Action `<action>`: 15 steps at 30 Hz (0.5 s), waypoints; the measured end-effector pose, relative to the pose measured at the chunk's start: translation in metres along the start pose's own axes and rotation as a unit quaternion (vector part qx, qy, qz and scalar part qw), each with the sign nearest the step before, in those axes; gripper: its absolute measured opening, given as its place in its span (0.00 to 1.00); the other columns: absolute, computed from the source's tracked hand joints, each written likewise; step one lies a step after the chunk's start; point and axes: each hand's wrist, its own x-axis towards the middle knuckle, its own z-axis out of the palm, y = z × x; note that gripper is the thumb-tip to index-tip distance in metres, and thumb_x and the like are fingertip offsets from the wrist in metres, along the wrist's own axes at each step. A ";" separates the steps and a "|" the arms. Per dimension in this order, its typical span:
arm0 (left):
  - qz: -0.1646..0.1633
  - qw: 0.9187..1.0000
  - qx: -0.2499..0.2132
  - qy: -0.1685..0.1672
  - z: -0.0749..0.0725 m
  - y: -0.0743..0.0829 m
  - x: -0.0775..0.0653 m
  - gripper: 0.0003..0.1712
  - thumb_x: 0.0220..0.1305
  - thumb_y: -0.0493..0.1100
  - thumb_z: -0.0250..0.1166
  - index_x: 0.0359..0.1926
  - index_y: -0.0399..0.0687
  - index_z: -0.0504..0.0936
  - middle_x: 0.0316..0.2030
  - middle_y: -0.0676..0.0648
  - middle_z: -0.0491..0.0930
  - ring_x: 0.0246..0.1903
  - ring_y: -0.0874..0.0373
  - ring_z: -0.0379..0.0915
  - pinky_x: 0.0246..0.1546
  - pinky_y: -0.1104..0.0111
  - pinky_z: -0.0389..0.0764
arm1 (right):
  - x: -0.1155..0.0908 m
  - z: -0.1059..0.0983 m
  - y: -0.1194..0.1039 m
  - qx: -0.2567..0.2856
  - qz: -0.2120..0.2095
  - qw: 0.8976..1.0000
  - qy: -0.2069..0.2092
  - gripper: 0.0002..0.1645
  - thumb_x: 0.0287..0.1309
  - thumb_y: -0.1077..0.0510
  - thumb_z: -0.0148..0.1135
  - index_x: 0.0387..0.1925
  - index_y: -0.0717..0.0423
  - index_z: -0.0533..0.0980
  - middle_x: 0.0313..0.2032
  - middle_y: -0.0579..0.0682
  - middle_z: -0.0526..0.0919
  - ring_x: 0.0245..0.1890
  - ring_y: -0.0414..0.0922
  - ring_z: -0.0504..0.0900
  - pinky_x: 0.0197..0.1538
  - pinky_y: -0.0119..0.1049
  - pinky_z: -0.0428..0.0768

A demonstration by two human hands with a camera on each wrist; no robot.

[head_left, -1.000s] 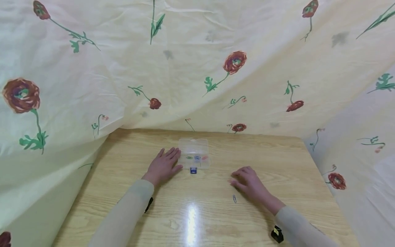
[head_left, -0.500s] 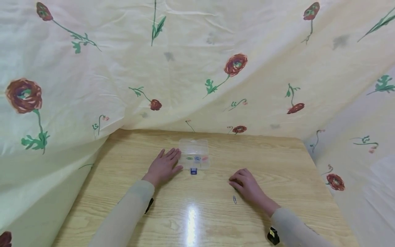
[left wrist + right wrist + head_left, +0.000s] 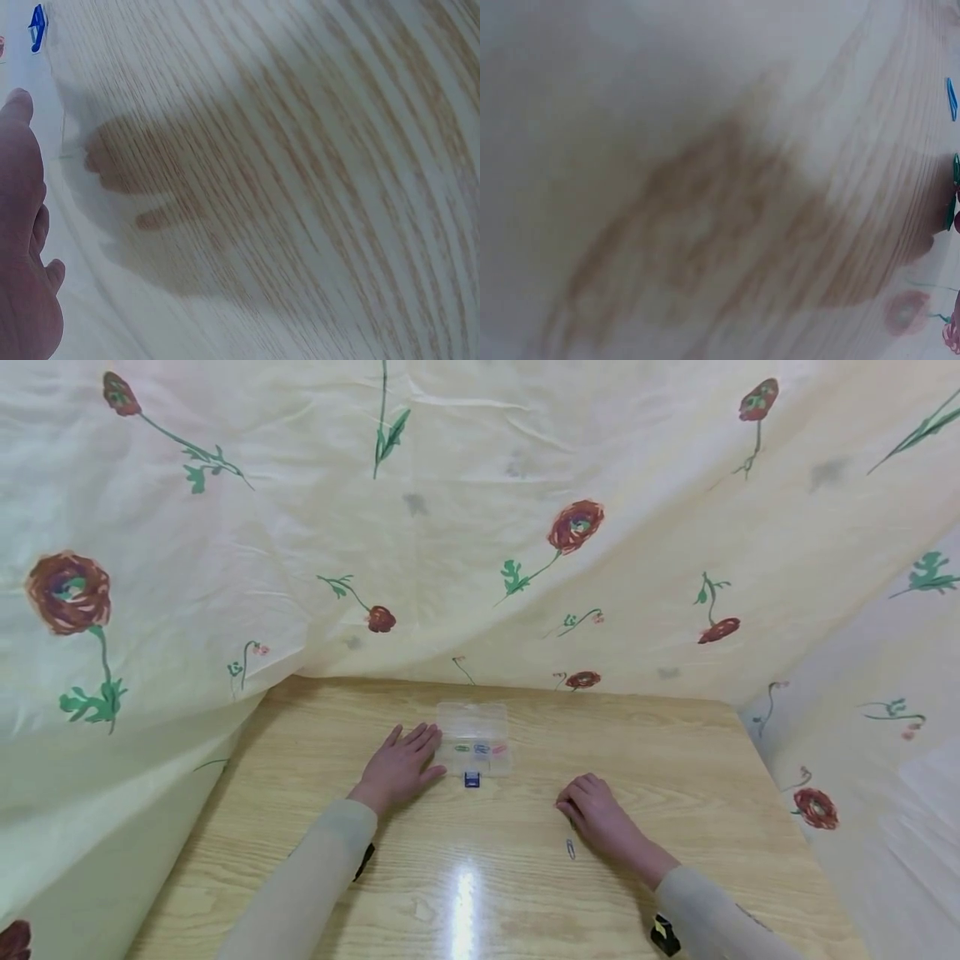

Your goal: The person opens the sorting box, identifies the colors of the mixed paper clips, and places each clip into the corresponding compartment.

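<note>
Pale wood-grain tabletop (image 3: 540,902): flat left hand (image 3: 400,767) should steady clear plastic box (image 3: 474,725); right hand (image 3: 597,810), grasp unclear, should pinch lightly.

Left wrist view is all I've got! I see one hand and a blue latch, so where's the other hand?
Observer: The right hand is over the table, right of the open clear box.
Operator: Is anything lying by it?
Observer: Yes, a loose blue paper clip, on its near side.
Operator: Ooh, and what colours are inside the box?
Observer: A row of paper clips: green, then blue, then pink, left to right in the head view.
</note>
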 end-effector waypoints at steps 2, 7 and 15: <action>-0.001 1.000 0.003 -0.004 0.001 0.000 0.001 0.44 0.84 0.68 0.43 0.86 0.48 0.52 0.85 0.48 0.50 0.84 0.50 0.44 0.85 0.48 0.40 | 0.000 0.000 0.001 -0.004 0.000 1.000 -0.002 0.11 0.59 0.67 0.77 0.37 0.53 0.81 0.36 0.43 0.82 0.41 0.44 0.78 0.45 0.46 0.78; -0.001 1.000 0.007 -0.003 0.003 -0.002 0.001 0.44 0.84 0.68 0.44 0.86 0.48 0.52 0.85 0.49 0.50 0.84 0.51 0.44 0.85 0.48 0.40 | 0.002 -0.001 0.000 -0.009 0.005 1.000 -0.007 0.10 0.62 0.66 0.75 0.38 0.53 0.80 0.35 0.43 0.82 0.40 0.44 0.78 0.44 0.44 0.77; 0.002 1.000 0.009 0.000 0.003 -0.003 0.000 0.44 0.84 0.68 0.44 0.86 0.48 0.53 0.85 0.48 0.51 0.84 0.51 0.45 0.85 0.48 0.41 | 0.006 0.000 -0.003 -0.002 0.013 1.000 -0.005 0.10 0.62 0.67 0.74 0.38 0.54 0.80 0.36 0.44 0.82 0.41 0.45 0.78 0.46 0.47 0.77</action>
